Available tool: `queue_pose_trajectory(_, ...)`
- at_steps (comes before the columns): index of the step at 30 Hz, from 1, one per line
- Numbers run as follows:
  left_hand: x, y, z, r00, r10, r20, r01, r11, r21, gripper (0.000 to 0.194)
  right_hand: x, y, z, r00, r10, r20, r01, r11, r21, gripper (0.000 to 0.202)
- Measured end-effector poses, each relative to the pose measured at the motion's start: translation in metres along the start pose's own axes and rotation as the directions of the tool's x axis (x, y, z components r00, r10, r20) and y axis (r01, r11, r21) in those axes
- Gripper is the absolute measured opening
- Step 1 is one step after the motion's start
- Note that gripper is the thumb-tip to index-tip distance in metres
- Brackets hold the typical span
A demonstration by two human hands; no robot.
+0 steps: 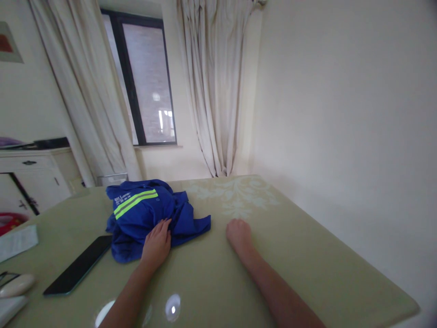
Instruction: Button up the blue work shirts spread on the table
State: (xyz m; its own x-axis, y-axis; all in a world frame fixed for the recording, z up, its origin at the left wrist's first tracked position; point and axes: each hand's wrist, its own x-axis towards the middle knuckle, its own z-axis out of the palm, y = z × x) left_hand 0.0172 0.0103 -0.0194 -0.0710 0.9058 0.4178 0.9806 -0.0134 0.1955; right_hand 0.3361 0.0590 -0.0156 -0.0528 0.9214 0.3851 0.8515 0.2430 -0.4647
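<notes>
A crumpled blue work jacket (139,223) with a yellow-green and grey reflective stripe and small white lettering lies in a heap on the table, left of centre. On its near edge rests my left hand (157,240), back up, the fingers stretched forward over the cloth. My right hand (239,233) is closed in a fist on the tabletop, to the right of the jacket and apart from it. Nothing shows in that fist.
The table (300,255) has a glossy green-beige cover. To the left lie a black tablet-like slab (80,266), a paper sheet (18,242) and a whitish mouse-shaped object (17,285). Behind stand curtains (218,82) and a window (148,82); a wall (348,114) borders the right side.
</notes>
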Motion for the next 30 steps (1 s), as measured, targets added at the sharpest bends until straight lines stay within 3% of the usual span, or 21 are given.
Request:
queue_pose_trajectory(5, -0.001, 0.0, 0.002, 1.0, 0.007, -0.005, -0.007, 1.0, 0.017, 0.047, -0.015, 0.011, -0.018, 0.999, 0.01, -0.034, -0.016, 0.983, -0.18, 0.015)
queue_pose_trajectory(10, -0.003, 0.0, 0.001, 1.0, 0.013, 0.014, -0.014, 0.999, 0.03, 0.049, -0.012, 0.019, -0.037, 0.999, -0.004, -0.04, -0.006, 0.973, -0.232, 0.013)
queue_pose_trajectory(18, -0.005, -0.001, 0.003, 1.0, 0.009, -0.001, -0.009, 1.0, 0.026, 0.048, -0.01, 0.0, -0.017, 0.988, -0.142, 0.055, 0.152, 0.942, -0.298, 0.011)
queue_pose_trajectory(24, 0.004, 0.005, -0.01, 0.998, -0.051, -0.041, 0.054, 0.997, 0.053, 0.042, -0.009, -0.003, -0.016, 0.988, -0.15, 0.041, 0.155, 0.941, -0.301, 0.008)
queue_pose_trajectory(27, 0.008, 0.006, -0.018, 0.996, -0.065, -0.057, 0.061, 0.996, -0.064, 0.036, -0.011, -0.005, -0.017, 0.986, -0.155, 0.052, 0.164, 0.951, -0.263, 0.007)
queue_pose_trajectory(30, 0.014, 0.008, -0.031, 0.983, -0.12, -0.136, 0.075, 0.952, -0.296, 0.033, -0.012, -0.003, -0.017, 0.988, -0.146, 0.058, 0.154, 0.972, -0.176, 0.006)
